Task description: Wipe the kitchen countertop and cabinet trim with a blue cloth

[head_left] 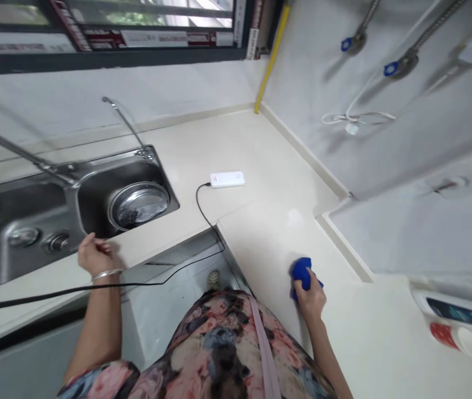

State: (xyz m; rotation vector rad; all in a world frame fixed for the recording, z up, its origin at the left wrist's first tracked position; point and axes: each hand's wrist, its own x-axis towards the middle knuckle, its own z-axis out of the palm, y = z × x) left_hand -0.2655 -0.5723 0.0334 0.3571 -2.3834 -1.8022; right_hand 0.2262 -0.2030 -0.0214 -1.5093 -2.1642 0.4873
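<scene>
My right hand [311, 296] is closed on a bunched blue cloth [301, 271], which lies against the pale countertop [256, 244] to the right of my body. Over the front rim of the steel sink [165, 183] is my left hand [95, 256], with a bracelet at the wrist. Its fingers are loosely curled and I see nothing in them. Inside the right basin sits a round metal bowl [139, 204] with something shiny and something dark in it.
A white power bank [227, 179] lies on the counter, its black cable [165, 282] running across to the left. Faucets [123, 119] rise behind the sink. At the right stand a white device [454, 310] and a red-and-white container [447, 335]. A yellow pipe [272, 58] meets the back corner.
</scene>
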